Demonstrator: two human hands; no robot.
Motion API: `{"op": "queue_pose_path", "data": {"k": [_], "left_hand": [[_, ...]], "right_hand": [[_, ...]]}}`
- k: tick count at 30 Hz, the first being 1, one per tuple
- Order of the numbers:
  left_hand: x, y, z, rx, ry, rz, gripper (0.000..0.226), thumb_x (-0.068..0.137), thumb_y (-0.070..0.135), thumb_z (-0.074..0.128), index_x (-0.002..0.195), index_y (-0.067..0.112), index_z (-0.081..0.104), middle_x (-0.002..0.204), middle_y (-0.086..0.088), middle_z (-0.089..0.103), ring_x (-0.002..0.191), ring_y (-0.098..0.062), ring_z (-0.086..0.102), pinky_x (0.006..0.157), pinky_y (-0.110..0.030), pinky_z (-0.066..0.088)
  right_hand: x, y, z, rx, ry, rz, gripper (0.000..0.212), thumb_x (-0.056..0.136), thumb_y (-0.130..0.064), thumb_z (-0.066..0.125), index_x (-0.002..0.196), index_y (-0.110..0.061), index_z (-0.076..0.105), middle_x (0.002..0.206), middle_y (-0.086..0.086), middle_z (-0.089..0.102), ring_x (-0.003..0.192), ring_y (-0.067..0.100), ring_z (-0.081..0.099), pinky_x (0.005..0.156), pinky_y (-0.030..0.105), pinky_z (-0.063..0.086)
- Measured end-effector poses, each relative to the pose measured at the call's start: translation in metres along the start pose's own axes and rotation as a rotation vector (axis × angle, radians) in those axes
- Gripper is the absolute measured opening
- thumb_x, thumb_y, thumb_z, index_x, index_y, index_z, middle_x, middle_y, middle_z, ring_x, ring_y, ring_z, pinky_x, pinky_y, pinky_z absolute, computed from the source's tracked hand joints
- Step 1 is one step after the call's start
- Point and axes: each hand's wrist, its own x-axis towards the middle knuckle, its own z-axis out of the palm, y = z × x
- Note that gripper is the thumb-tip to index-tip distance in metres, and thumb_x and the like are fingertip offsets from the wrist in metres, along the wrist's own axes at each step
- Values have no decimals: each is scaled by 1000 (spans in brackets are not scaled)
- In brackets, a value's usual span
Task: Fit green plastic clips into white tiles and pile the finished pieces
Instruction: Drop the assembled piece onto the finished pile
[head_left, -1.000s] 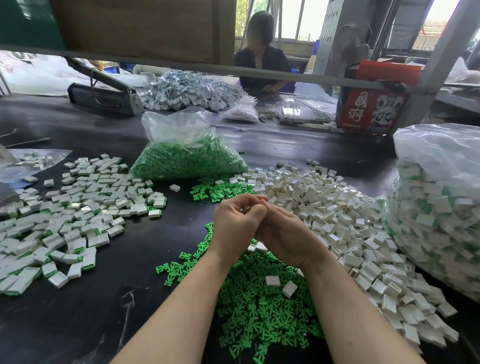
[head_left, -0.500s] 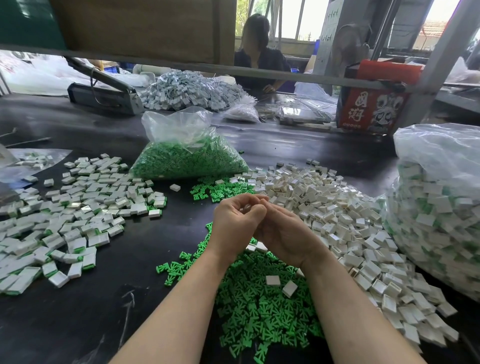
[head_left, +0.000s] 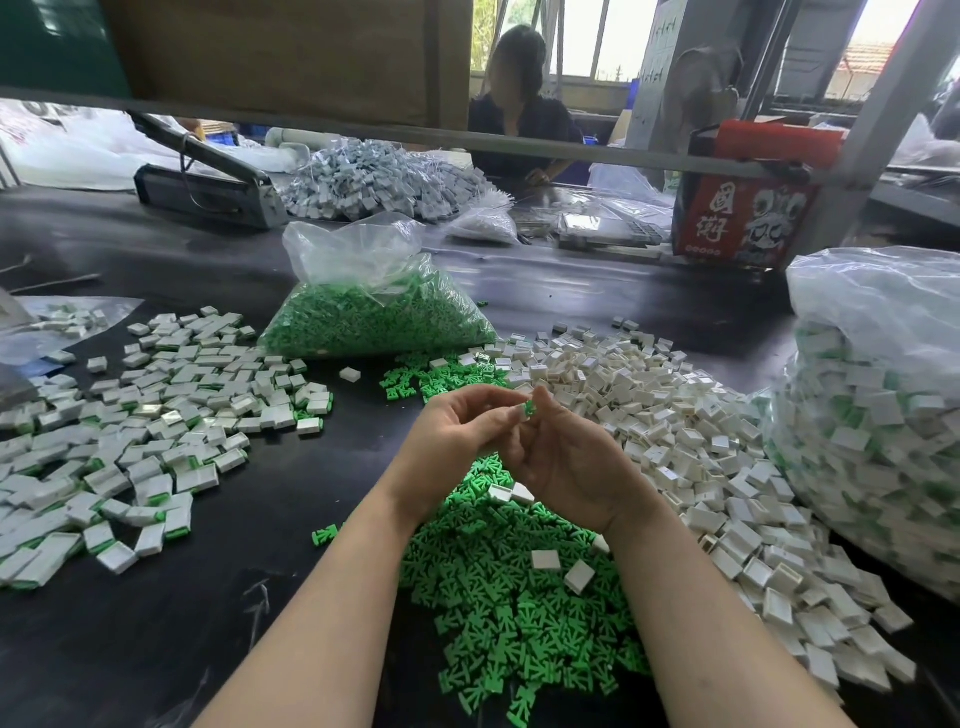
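Green clip (head_left: 529, 408) pinched between both hands (head_left: 511, 447).

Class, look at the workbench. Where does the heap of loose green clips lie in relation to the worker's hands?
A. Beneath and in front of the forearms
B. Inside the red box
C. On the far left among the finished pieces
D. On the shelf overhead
A: the green clips are heaped on the dark table under the forearms, just below the hands.

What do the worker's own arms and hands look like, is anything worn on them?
Nothing is worn: the left hand and right hand are bare, without gloves, rings or a watch. Both forearms are bare right down to the picture's bottom edge, with no sleeve in view.
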Motion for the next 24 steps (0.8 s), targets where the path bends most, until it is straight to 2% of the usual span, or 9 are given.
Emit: {"op": "queue_pose_path", "data": {"k": [6, 9, 12, 15, 18, 20, 22, 24], "left_hand": [[-1, 1, -1, 14, -32, 49, 18, 96, -1, 54, 95, 10, 69, 63, -2, 64, 61, -12, 62, 73, -24, 55], [-1, 0, -1, 15, -8, 56, 15, 94, 5, 61, 91, 14, 73, 69, -3, 67, 65, -13, 65, 73, -23, 55], [-1, 1, -4, 38, 57, 49, 8, 81, 24, 71, 87, 22, 77, 89, -1, 76, 84, -13, 71, 75, -20, 54], [1, 0, -7, 111, 106, 39, 10, 77, 32, 72, 84, 28, 79, 82, 2, 75, 79, -11, 68, 72, -17, 52], [1, -2, -5, 62, 149, 4, 8, 82, 26, 72, 81, 27, 80, 76, 0, 74, 71, -11, 67, 70, -21, 56], [3, -3, -5, 35, 196, -20, 14, 87, 18, 70, 79, 25, 80, 73, -2, 74, 68, -13, 68, 69, -26, 59], [3, -2, -4, 26, 213, -36, 18, 88, 15, 69, 76, 23, 80, 71, -3, 73, 67, -14, 69, 70, -28, 60], [3, -1, -4, 30, 215, -35, 20, 88, 12, 70, 75, 22, 79, 71, -4, 74, 67, -14, 69, 68, -27, 60]], "right_hand": [[-1, -1, 3, 60, -4, -12, 38, 99, -35, 37, 94, -3, 56, 67, 5, 61, 63, 11, 58, 60, 18, 46], [-1, -3, 3, 5, 26, -11, 37, 98, -38, 42, 96, -6, 61, 70, 5, 62, 64, 12, 59, 59, 19, 45], [-1, -7, 0, -236, 135, -15, 41, 92, -47, 50, 99, -8, 63, 71, 8, 58, 61, 16, 50, 51, 21, 36], [0, -9, -3, -447, 243, -106, 39, 90, -44, 56, 100, -6, 58, 70, 2, 50, 59, 12, 40, 49, 20, 33], [3, -8, 0, -694, 336, -241, 28, 99, -31, 51, 94, -5, 59, 68, -2, 47, 56, 7, 40, 49, 19, 36], [5, -6, 4, -860, 377, -313, 24, 101, -26, 50, 82, -15, 59, 65, -4, 47, 56, 10, 39, 51, 29, 35], [7, -5, 7, -928, 404, -353, 29, 101, -24, 50, 73, -22, 55, 61, -6, 43, 58, 16, 37, 55, 37, 32], [6, -6, 8, -924, 406, -353, 30, 101, -23, 51, 72, -20, 53, 61, -5, 41, 60, 19, 35, 57, 39, 30]]}}
